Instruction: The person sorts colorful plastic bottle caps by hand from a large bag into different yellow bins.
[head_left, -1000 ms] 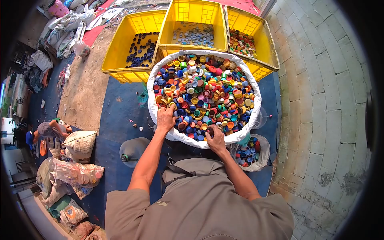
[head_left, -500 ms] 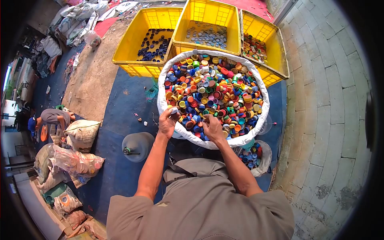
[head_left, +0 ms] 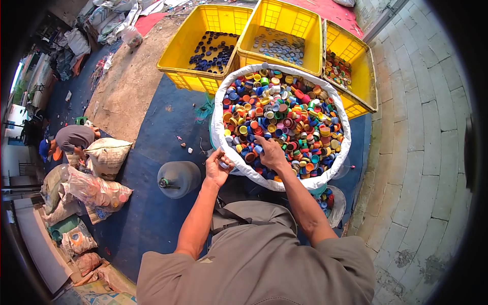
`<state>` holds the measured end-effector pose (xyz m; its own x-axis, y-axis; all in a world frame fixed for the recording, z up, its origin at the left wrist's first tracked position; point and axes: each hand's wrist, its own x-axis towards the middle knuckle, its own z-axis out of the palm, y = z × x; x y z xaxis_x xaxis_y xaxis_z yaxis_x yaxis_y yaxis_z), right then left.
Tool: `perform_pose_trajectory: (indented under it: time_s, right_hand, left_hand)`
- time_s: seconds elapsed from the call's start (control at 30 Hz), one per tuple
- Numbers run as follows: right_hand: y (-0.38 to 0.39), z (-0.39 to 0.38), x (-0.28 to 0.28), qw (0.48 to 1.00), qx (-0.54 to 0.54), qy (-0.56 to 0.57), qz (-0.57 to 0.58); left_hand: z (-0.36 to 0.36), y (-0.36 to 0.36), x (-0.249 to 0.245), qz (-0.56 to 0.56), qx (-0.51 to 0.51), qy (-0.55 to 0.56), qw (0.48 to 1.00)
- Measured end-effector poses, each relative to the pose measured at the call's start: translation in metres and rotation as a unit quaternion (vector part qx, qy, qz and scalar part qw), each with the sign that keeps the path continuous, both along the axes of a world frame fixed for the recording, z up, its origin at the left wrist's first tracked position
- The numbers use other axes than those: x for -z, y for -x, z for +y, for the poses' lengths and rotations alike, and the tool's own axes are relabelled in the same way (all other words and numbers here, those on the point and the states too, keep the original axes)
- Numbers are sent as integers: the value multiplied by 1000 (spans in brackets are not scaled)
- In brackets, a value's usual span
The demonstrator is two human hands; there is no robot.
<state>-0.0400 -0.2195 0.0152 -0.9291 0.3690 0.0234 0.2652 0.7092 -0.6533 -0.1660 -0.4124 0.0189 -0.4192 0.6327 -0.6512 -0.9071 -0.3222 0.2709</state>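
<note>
A large white-rimmed sack (head_left: pixel 219 133) is full of loose bottle caps (head_left: pixel 284 114) in many colours. My left hand (head_left: pixel 218 169) is at the sack's near left rim, palm partly up, with its fingers curled round a pale bottle cap (head_left: pixel 223 163). Over the near part of the heap, my right hand (head_left: pixel 272 154) reaches in among the caps with bent fingers. Blue caps lie right beside its fingertips; whether it grips one is hidden.
Behind the sack stand yellow crates holding dark blue caps (head_left: pixel 212 51), pale caps (head_left: pixel 279 47) and mixed caps (head_left: pixel 338 68). A large clear bottle (head_left: pixel 179 179) is left of my arm. A block wall (head_left: pixel 422 142) runs along the right. Another person (head_left: pixel 73 142) bends by stuffed bags (head_left: pixel 108 156).
The view has shifted, so the sack and crates appear farther right. My left hand has drawn back slightly toward the rim with its cap. My right hand has moved a little over the heap.
</note>
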Motion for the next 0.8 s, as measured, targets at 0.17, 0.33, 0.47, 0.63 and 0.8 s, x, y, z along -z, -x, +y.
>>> perform_pose_trajectory:
  time_s: [0.17, 0.33, 0.47, 0.63, 0.8]
  right_hand:
    - [8, 2, 0, 993, -67, -60, -75]
    - [9, 1, 12, 981, -87, -151, -86]
    - [0, -2, 17, 986, -54, -145, -56]
    - [-9, 0, 16, 987, -7, -139, -78]
    - [-24, -1, 3, 992, 35, -118, -22]
  left_hand:
    - [0, -3, 7, 38, 32, 63, 997]
    - [3, -5, 7, 105, 44, 130, 985]
    - [8, -9, 8, 140, 61, 159, 975]
    - [23, -21, 4, 284, 128, 212, 926]
    - [40, -32, 7, 522, 197, 267, 786]
